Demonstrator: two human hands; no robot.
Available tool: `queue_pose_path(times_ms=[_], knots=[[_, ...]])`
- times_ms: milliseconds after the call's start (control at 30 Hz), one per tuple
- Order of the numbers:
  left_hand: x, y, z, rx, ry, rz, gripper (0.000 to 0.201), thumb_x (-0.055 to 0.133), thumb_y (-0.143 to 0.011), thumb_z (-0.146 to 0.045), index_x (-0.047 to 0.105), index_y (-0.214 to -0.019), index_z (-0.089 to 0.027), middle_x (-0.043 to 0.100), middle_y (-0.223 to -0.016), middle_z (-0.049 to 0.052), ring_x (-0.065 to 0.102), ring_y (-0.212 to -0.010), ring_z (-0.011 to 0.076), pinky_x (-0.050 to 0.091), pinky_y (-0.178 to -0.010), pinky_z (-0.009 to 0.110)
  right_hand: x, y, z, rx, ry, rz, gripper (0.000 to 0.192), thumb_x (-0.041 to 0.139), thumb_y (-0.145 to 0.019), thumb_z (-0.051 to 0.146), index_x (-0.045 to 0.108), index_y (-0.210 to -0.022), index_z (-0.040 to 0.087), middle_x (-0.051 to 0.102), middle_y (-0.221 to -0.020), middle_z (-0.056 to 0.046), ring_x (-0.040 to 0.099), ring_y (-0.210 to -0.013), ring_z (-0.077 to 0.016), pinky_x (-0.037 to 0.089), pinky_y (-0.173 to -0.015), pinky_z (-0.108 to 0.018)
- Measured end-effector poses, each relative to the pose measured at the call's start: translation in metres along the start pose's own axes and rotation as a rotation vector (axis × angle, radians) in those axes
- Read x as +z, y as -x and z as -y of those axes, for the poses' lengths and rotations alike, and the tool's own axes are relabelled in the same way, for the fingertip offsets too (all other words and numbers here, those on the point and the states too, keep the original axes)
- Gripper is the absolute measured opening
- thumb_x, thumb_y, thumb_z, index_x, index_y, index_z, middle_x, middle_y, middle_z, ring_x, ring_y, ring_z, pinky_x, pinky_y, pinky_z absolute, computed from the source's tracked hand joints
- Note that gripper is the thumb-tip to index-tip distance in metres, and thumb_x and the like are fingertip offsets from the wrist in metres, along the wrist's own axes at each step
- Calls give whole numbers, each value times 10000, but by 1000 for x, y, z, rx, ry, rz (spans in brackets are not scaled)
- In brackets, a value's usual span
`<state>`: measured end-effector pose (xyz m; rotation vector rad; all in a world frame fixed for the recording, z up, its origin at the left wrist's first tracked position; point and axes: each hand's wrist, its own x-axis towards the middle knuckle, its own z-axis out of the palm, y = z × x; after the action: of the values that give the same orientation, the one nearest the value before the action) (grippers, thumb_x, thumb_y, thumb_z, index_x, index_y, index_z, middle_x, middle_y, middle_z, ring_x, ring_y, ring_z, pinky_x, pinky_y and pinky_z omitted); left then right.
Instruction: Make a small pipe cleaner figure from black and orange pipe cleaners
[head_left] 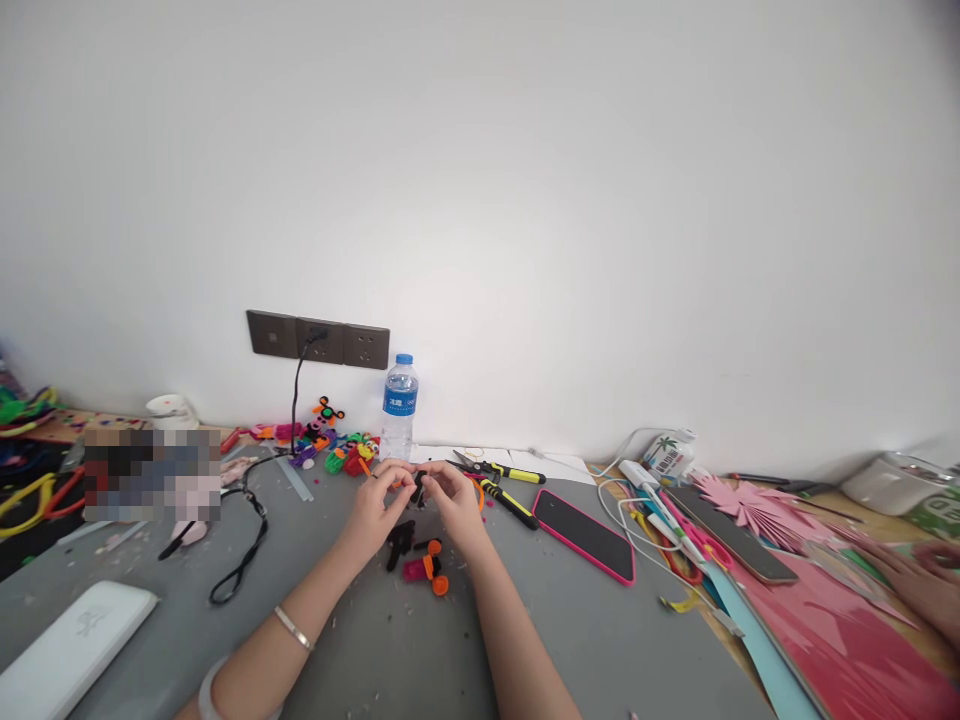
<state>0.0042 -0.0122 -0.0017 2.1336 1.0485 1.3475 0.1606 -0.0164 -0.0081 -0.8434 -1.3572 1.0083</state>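
Above the grey work mat (390, 660), my left hand (381, 505) and my right hand (456, 505) meet with fingertips pinched. Between them is a small black fuzzy piece (420, 488), which looks like pipe cleaner; fingers cover part of it. Just below lie another black fuzzy piece (400, 544) and a small magenta, orange and black pipe-cleaner figure (427, 568). Yellow-and-black pliers (510, 500) rest open beyond my right hand. An orange loop (478, 492) shows partly behind that hand.
A water bottle (400, 410) stands by the wall, beside colourful pipe-cleaner figures (349, 452). A pink-edged phone (585, 535) lies right, with cables and papers (847, 620) beyond. Left are a black cord (244, 550) and a white box-like device (79, 650). Another person's hand (915, 580) is far right.
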Motion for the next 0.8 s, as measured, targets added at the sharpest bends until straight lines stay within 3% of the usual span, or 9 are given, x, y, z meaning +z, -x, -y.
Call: queue_pose_path(times_ms=[800], knots=[[2,2,-2,-7,9,68,162,371,-952,-226,502,-858,-219,580,-1050,80,575,-1042,219,485,-849,330,2,-1,2,31,-9,-47,226,653,-807,407,676,-862,189,632,-749,-15,516,-595,-139,444,-595,-275]])
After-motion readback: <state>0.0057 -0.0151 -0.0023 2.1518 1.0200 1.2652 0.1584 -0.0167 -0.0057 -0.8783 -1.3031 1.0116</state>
